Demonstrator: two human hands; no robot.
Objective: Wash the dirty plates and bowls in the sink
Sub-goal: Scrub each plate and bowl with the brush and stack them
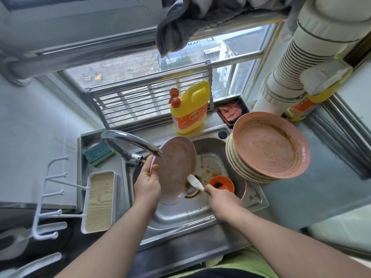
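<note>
Two hands, left hand (147, 184) gripping one plate (175, 167), right hand (221, 201) one brush (195, 182)

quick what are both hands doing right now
Left hand: grips the plate by its rim.
Right hand: grips the brush.

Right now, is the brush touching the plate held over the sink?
Touching. The head view shows the brush head pressed against the plate's lower edge.

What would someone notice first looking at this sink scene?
The tilted, brown-smeared pink plate over the steel sink, held by the left hand while the right hand scrubs it with a white brush. Next, the stack of dirty plates at the sink's right and the yellow detergent jug behind it.
</note>
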